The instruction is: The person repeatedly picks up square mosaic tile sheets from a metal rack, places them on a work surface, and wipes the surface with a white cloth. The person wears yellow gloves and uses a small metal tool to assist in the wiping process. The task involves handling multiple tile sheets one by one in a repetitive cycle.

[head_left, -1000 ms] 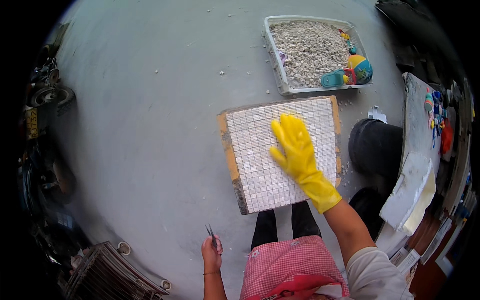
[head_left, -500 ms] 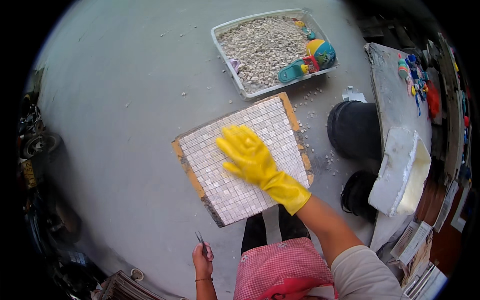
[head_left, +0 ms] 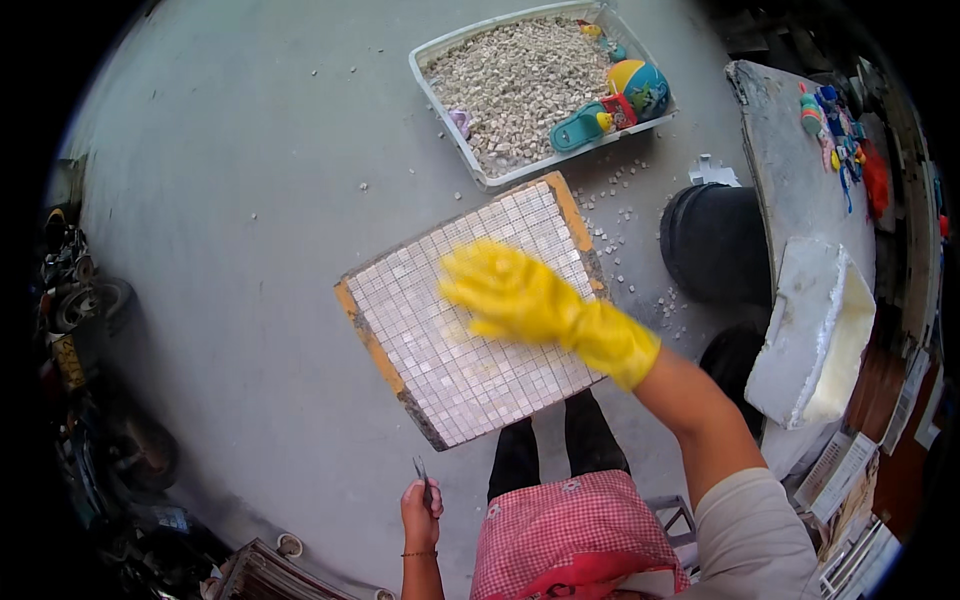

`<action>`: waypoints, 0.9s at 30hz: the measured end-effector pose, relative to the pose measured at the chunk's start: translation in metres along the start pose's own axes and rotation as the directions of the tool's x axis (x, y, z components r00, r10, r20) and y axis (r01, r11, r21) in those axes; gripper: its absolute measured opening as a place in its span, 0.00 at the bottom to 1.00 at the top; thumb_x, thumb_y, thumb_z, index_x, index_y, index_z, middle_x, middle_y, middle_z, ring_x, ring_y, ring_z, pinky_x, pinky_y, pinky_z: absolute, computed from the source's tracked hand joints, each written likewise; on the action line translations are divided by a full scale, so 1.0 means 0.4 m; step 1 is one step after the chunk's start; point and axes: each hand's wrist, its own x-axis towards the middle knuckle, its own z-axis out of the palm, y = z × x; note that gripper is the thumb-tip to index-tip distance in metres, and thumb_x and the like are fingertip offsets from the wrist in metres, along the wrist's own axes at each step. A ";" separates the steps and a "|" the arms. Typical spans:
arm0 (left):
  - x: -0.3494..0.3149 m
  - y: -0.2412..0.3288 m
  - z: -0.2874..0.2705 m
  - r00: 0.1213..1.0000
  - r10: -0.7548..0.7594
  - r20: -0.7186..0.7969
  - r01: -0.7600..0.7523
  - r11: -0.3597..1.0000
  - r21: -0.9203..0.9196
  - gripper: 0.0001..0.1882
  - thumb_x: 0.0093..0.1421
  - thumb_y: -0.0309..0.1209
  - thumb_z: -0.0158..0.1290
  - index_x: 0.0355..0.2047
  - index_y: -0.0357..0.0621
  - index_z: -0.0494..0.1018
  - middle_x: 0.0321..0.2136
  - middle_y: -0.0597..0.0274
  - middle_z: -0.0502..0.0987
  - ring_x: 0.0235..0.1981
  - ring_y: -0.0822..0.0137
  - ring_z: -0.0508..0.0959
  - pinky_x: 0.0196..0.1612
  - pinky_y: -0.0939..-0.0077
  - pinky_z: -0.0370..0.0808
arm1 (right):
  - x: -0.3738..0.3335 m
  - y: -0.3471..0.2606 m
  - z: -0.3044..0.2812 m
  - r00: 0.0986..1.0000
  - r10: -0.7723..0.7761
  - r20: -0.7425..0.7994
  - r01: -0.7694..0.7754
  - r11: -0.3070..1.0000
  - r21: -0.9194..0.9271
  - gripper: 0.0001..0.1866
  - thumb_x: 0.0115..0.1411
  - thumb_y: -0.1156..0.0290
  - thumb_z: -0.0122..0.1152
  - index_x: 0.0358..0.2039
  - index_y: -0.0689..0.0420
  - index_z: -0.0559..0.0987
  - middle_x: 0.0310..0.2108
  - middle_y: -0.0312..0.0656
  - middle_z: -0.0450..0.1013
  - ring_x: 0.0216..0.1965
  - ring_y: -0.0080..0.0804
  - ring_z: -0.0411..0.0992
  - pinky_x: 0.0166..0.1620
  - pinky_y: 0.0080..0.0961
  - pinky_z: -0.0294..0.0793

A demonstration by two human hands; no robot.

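Note:
My right hand (head_left: 512,293), in a long yellow rubber glove, lies over a square panel of small whitish mosaic tiles (head_left: 440,385). Its fingers are stretched out and slightly blurred, with nothing held. The tiles sit in a tight grid inside a tilted square board with a worn orange-and-grey edge (head_left: 372,348). Bare and low beside the panel's near corner, my left hand (head_left: 420,512) is closed around a pair of dark tweezers (head_left: 420,468), tips pointing up and away from the panel.
Beyond the panel stands a white plastic tub (head_left: 455,150) of loose stone cubes, with a ball (head_left: 638,88) and toys. Stray cubes (head_left: 620,215) litter the floor. To the right are a black bucket (head_left: 715,240) and a white foam box (head_left: 810,335); a motorcycle (head_left: 90,300) is at left.
My gloved right hand has shifted over the tiles, its forearm swinging to the right and fingers pointing more to the left. The left hand keeps the tweezers. The view has shifted slightly.

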 end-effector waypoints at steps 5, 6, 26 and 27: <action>-0.012 0.000 0.011 1.000 0.004 -0.026 -0.004 1.000 -0.021 0.11 0.61 0.34 0.40 0.28 0.40 0.67 0.14 0.68 0.64 0.12 0.77 0.60 0.15 0.84 0.54 | 0.030 0.142 -0.059 0.997 -0.020 0.073 0.030 0.989 -0.145 0.29 0.51 0.62 0.59 0.53 0.57 0.68 0.57 0.48 0.61 0.61 0.41 0.56 0.64 0.38 0.48; -0.015 -0.001 0.023 0.999 0.008 -0.039 -0.009 0.999 -0.044 0.11 0.61 0.33 0.40 0.28 0.39 0.67 0.13 0.68 0.63 0.12 0.77 0.59 0.14 0.84 0.54 | -0.018 0.115 -0.064 0.994 -0.045 0.102 0.058 0.991 -0.120 0.30 0.51 0.61 0.58 0.54 0.57 0.67 0.58 0.49 0.60 0.61 0.41 0.55 0.64 0.38 0.47; -0.050 -0.029 0.073 0.996 -0.042 -0.078 0.037 0.997 -0.066 0.11 0.61 0.34 0.40 0.28 0.40 0.67 0.13 0.68 0.63 0.12 0.77 0.59 0.14 0.83 0.54 | -0.051 0.117 -0.070 0.953 0.282 -0.110 -0.294 0.950 -0.105 0.27 0.52 0.62 0.58 0.53 0.56 0.68 0.56 0.49 0.62 0.58 0.47 0.58 0.62 0.37 0.51; -0.046 -0.022 0.075 0.996 -0.040 -0.079 0.034 0.996 -0.080 0.11 0.60 0.33 0.40 0.28 0.39 0.67 0.13 0.68 0.63 0.11 0.77 0.59 0.14 0.84 0.54 | -0.061 0.143 -0.091 0.936 0.310 -0.167 -0.336 0.927 -0.166 0.27 0.52 0.62 0.58 0.53 0.57 0.68 0.56 0.50 0.62 0.59 0.48 0.57 0.62 0.38 0.51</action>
